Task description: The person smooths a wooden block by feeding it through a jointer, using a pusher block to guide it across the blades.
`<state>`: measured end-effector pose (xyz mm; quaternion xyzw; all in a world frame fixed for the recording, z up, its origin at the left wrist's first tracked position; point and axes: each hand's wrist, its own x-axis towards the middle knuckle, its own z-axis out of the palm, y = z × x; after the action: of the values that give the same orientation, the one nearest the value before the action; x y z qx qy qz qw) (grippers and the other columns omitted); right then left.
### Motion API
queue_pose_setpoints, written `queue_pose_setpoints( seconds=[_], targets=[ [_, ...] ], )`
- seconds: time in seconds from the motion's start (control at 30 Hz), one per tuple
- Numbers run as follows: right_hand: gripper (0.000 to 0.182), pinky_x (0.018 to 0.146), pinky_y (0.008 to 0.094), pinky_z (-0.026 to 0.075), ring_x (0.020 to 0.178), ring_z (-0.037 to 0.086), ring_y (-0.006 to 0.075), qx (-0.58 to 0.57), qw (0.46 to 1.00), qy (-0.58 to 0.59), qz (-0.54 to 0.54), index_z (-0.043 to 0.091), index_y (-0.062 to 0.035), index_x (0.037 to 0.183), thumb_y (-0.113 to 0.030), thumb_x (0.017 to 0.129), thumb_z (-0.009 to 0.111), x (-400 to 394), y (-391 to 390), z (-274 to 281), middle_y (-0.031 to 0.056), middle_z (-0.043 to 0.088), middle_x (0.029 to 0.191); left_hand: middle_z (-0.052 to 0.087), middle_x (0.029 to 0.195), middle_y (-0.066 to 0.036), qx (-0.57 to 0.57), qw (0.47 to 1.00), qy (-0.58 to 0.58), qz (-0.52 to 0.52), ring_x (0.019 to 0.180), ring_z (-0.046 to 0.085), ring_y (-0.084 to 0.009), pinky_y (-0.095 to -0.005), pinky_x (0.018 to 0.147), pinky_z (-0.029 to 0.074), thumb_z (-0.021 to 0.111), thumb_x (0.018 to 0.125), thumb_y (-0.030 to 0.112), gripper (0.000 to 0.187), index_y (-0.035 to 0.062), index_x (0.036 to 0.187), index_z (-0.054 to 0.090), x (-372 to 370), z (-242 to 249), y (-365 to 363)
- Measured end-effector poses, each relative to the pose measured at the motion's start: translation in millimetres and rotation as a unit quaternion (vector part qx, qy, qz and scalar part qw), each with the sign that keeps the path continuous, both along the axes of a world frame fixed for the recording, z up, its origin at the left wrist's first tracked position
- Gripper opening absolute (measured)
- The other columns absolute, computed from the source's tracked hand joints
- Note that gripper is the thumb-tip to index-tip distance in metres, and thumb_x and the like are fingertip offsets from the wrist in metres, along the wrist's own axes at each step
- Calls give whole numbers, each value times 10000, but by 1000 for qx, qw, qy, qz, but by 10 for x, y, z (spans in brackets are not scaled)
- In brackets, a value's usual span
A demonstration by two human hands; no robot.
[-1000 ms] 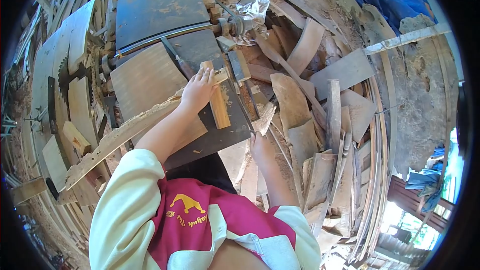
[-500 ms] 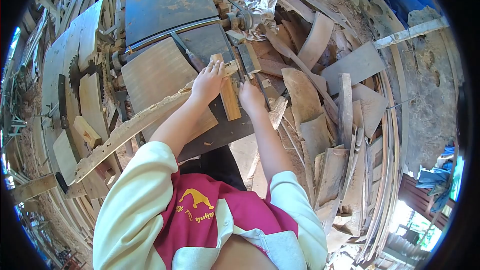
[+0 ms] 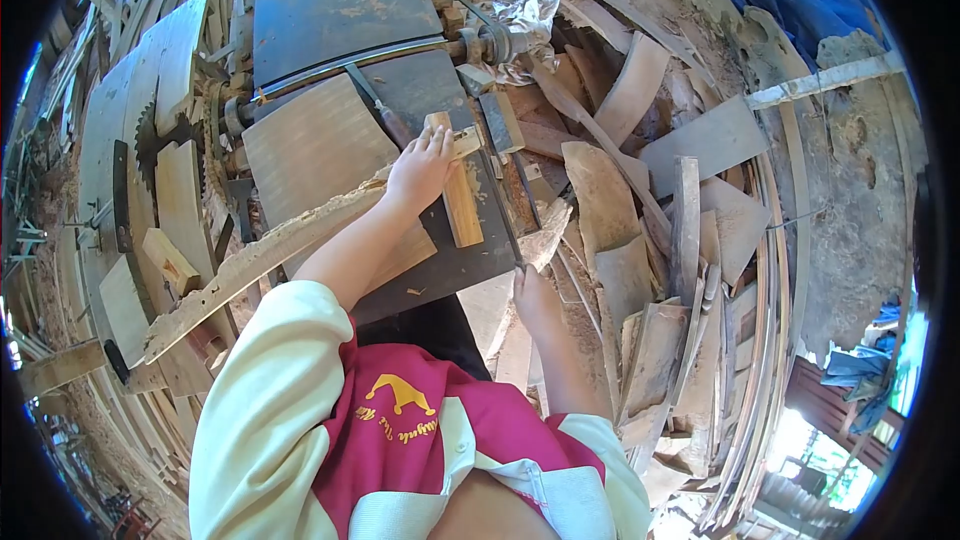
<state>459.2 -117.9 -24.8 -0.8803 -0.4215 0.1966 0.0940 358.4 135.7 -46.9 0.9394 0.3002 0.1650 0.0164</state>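
Note:
My left hand (image 3: pixel 420 168) is closed over a short wooden block (image 3: pixel 462 208) and a long rough-edged wood strip (image 3: pixel 285 245), where the two cross on the dark metal machine bed (image 3: pixel 475 265). The strip runs diagonally under my left forearm toward the lower left. By the bed's front right corner is my right hand (image 3: pixel 538 300), its fingers curled; what they hold, if anything, is too small to make out. A chisel-like tool with a wooden handle (image 3: pixel 394 125) rests beyond my left hand, beside a wide flat board (image 3: pixel 315 135).
A toothed circular saw blade (image 3: pixel 147 145) stands at the left, near a small wood block (image 3: pixel 170 260). Behind the bed lie a cutter shaft (image 3: pixel 350 65) and a second metal plate (image 3: pixel 345 5). Scrap boards (image 3: pixel 635 85) pile up on the right.
My right hand has moved away from beside the wooden block, down toward me, to the bed's front corner. My left hand stays on the block and strip.

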Motion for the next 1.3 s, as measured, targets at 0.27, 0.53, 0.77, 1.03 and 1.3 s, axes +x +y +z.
queue_pose_setpoints(
  seconds=[0.27,0.53,0.77,1.03,1.3],
  targets=[
    [288,636,495,448,705,582,393,30,999,4,26,499,-38,859,-291,898,366,193,1276,34,211,595,741,478,1221,-149,-4,1000,-10,-3,1147,440,-285,-351,931,382,486,850,281,482,-16,1222,408,5,12,-9],
    [300,605,486,457,685,593,376,100,993,-38,48,505,-29,838,-287,897,365,289,1685,-134,200,601,722,478,1221,-153,3,1000,3,-2,1146,440,-285,-346,931,382,485,850,286,484,-19,1218,409,13,32,-3],
    [274,552,498,448,592,579,388,21,999,-30,34,487,-41,804,-285,891,395,116,793,41,204,575,616,466,1235,-152,-46,999,-10,-5,1161,423,-283,-346,939,375,465,860,298,490,-19,1228,400,0,28,10],
    [281,550,489,447,590,578,385,-44,997,-41,52,491,-37,813,-289,891,393,153,542,306,207,575,617,463,1237,-155,-70,998,-8,-1,1168,416,-282,-348,945,369,466,859,296,492,-23,1228,399,-10,92,8],
    [299,597,490,452,661,585,389,44,996,-37,62,499,-32,833,-285,903,358,317,1691,-109,212,589,676,475,1223,-164,-56,998,-14,-7,1154,431,-285,-346,940,372,500,836,281,495,-30,1210,416,-11,68,12]
  ],
)
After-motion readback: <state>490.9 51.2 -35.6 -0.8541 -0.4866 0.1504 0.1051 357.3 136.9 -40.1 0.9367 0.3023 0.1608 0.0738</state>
